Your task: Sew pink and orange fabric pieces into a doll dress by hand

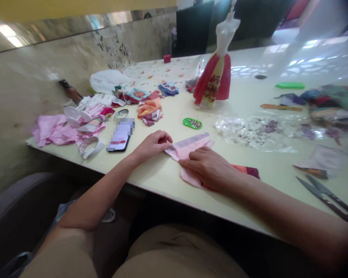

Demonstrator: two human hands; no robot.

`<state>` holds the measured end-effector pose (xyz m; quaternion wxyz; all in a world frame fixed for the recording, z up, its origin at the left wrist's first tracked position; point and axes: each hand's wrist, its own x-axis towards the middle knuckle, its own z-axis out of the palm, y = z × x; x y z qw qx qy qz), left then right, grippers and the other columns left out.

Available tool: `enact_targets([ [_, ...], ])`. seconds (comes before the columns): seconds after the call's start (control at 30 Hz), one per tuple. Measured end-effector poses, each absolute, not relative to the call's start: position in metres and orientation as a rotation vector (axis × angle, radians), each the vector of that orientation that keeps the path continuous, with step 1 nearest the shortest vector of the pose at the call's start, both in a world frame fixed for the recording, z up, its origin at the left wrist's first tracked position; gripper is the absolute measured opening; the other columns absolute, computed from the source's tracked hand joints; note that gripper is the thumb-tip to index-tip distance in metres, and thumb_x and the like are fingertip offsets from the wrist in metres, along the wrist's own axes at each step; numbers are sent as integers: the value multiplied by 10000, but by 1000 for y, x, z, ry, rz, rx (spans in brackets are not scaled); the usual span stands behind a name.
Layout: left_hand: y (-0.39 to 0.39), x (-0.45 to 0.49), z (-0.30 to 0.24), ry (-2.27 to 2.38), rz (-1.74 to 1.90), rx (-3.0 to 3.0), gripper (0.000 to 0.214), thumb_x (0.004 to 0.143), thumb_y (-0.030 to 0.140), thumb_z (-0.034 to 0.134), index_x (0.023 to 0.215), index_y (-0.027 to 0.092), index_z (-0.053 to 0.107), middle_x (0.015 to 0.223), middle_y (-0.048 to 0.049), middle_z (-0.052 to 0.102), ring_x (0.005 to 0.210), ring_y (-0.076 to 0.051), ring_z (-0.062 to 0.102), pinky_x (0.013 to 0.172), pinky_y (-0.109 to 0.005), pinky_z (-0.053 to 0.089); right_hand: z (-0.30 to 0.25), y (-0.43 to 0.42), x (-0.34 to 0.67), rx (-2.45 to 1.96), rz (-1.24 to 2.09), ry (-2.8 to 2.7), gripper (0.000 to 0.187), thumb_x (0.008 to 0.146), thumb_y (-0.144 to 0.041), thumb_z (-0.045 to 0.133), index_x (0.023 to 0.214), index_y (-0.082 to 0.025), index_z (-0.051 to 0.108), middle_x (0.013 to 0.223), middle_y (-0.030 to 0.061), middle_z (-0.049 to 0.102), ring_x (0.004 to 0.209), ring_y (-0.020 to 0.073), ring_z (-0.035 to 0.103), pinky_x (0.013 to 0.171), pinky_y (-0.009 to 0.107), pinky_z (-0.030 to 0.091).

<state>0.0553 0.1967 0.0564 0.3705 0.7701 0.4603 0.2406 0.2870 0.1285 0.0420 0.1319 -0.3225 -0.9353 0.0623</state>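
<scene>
**Pink cloth folded flat under both hands**

Head view: the pink cloth (191,148) lay folded on the cream table (162,181), directly under the fingers. The left hand (152,146) sat at its corner, fingers curled, tips on the cloth edge; can't tell if they were pinching. The right hand (205,168) lay on top, fingers extended and pressing flat, not gripping. A dark red cloth (246,171) stuck out past the right fingers, under the wrist. Good form: flat fingers spread the pressure, and left tips anchored the corner so the crease stayed straight. Left of the left fingers: a smartphone (120,135), screen blurred. Ahead of the fingers: a green oval trinket (192,123) and a clear plastic bag (249,131). Right of the right fingers: thread snips (326,199).
</scene>
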Motion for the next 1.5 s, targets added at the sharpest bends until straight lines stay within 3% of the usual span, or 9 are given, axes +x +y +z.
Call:
enact_targets([
  [0.23, 198, 45, 48, 1399, 589, 2216, 228, 770, 370, 741, 848, 185, 634, 920, -39, 588, 899, -200, 562, 825, -339, 464, 41, 127, 287, -936, 214, -2695, 248, 952, -209, 487, 1023, -146, 716, 771, 63, 589, 689, 176, 418, 711, 328, 260],
  [0.43, 194, 49, 53, 1509, 459, 2316, 135, 837, 323, 671, 849, 195, 631, 953, -58, 602, 959, -232, 571, 912, -397, 468, 43, 125, 286, -937, 212, -2668, 316, 998, -300, 451, 1026, -142, 723, 759, 66, 592, 679, 177, 421, 707, 332, 267],
  [0.53, 190, 57, 52, 1585, 451, 2362, 299, 844, 412, 671, 1061, 209, 626, 1190, -94, 582, 1200, -284, 517, 1056, -466, 406, 43, 125, 285, -938, 202, -2679, 301, 989, -267, 453, 1031, -142, 725, 758, 68, 597, 675, 176, 420, 703, 335, 267],
  [0.67, 187, 60, 49, 1604, 272, 2410, 695, 789, 552, 710, 1362, 231, 481, 1526, -148, 364, 1447, -344, 305, 1184, -531, 252, 43, 126, 285, -948, 195, -2696, 306, 992, -294, 466, 1032, -139, 726, 777, 73, 609, 685, 176, 430, 717, 334, 278],
  [0.9, 188, 51, 51, 1637, 307, 2380, 561, 938, 432, 533, 1421, 169, 420, 1583, -195, 321, 1496, -311, 253, 1204, -536, 199, 46, 124, 284, -951, 206, -2702, 307, 997, -304, 463, 1015, -144, 724, 776, 73, 605, 678, 168, 427, 726, 331, 288],
  [1.0, 183, 67, 52, 1486, 341, 2479, 528, 1013, 415, 361, 1498, 208, 334, 1648, -148, 224, 1543, -270, 139, 1223, -570, 77, 43, 125, 285, -941, 191, -2698, 300, 989, -288, 466, 1030, -139, 723, 767, 76, 608, 681, 174, 442, 725, 335, 299],
  [1.1, 182, 86, 46, 1216, 184, 2633, 561, 1022, 457, 308, 1548, 265, 266, 1676, -94, 158, 1557, -261, 72, 1217, -591, -21, 43, 127, 289, -909, 261, -2661, 281, 980, -226, 464, 1055, -142, 721, 813, 91, 639, 738, 185, 503, 742, 328, 332],
  [1.33, 188, 95, 50, 1166, -64, 2531, 621, 1014, 516, 280, 1577, 259, 226, 1678, -92, 121, 1559, -283, 51, 1207, -619, -26, 56, 133, 299, -955, 608, -2547, 270, 955, -156, 477, 1003, -149, 742, 902, 100, 715, 818, 190, 618, 749, 300, 422],
  [1.5, 192, 100, 69, 1248, 144, 2467, 632, 1022, 554, 205, 1590, 279, 167, 1682, -90, 109, 1558, -305, 27, 1188, -662, -2, 56, 136, 305, -1064, 785, -2371, 289, 905, -105, 485, 1016, -163, 745, 956, 63, 751, 813, 172, 652, 755, 286, 456],
])
